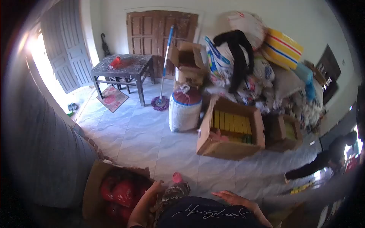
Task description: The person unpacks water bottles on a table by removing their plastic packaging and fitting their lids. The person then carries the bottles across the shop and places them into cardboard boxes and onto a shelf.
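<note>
My left hand [155,187] is low in the head view, beside the right edge of an open cardboard box [91,190]. It looks loosely open, and I see nothing in it. Several red, shiny plastic-wrapped bundles [123,193] fill that box; their exact kind is unclear. My right hand [230,197] hovers in front of my dark shirt [205,212], fingers stretched out and holding nothing.
Ahead, a large open carton [232,152] holds rows of yellow boxes [232,121]. Beside it stand a smaller carton [291,142] and a white sack [185,116]. A mop [160,102] stands near a dark table [121,64]. A person [323,161] bends at the right.
</note>
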### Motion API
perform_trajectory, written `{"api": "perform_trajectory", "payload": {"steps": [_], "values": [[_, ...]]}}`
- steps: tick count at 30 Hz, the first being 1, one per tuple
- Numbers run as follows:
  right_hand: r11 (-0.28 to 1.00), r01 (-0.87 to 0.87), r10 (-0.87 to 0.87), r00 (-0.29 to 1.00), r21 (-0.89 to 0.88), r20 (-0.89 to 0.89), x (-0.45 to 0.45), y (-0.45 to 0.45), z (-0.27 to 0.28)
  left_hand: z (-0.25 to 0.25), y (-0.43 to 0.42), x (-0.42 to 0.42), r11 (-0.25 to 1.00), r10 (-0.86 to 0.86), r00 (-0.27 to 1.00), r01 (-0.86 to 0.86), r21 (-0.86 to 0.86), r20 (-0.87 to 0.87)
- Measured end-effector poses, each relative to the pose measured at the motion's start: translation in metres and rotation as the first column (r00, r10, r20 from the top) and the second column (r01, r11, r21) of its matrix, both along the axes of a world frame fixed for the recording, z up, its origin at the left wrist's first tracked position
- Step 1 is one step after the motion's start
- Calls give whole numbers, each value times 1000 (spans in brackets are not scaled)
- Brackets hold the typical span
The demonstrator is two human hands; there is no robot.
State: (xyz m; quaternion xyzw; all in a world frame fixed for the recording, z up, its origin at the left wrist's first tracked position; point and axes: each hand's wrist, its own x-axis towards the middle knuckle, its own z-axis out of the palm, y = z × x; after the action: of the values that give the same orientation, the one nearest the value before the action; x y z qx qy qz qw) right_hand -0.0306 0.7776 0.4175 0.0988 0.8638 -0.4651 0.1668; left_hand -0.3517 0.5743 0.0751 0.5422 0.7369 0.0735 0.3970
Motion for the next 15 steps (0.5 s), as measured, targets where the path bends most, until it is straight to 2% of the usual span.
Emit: {"api": "perform_trajectory", "payload": {"steps": [1,2,4,5,6,10,11,13,14,15], "values": [[998,55,-56,996,8,75,-29,20,14,11,18,-15,961,277,958,-278,-7,71],[999,21,-23,997,27,78,-53,41,21,25,39,-31,844,534,834,-534,-35,142],[956,-217,211,976,198,54,-102,84,26,49,89,-76,824,548,808,-566,28,218],[947,-249,243,969,204,56,-126,99,26,56,105,-94,821,528,804,-566,78,272],[923,-302,295,953,240,63,-151,111,23,55,124,-110,793,544,804,-586,168,238],[844,-422,421,904,330,80,-240,161,-29,86,175,-174,796,539,812,-578,180,224],[836,-441,443,894,327,71,-266,172,-29,95,183,-191,820,501,828,-547,167,253],[916,-399,399,907,32,-133,-321,196,-26,91,191,-230,827,487,828,-540,158,279],[904,-425,426,894,33,-139,-347,213,-32,85,192,-248,820,503,820,-553,148,274],[887,-442,456,885,133,-97,-372,233,-40,80,196,-269,813,519,811,-566,140,269]]}}
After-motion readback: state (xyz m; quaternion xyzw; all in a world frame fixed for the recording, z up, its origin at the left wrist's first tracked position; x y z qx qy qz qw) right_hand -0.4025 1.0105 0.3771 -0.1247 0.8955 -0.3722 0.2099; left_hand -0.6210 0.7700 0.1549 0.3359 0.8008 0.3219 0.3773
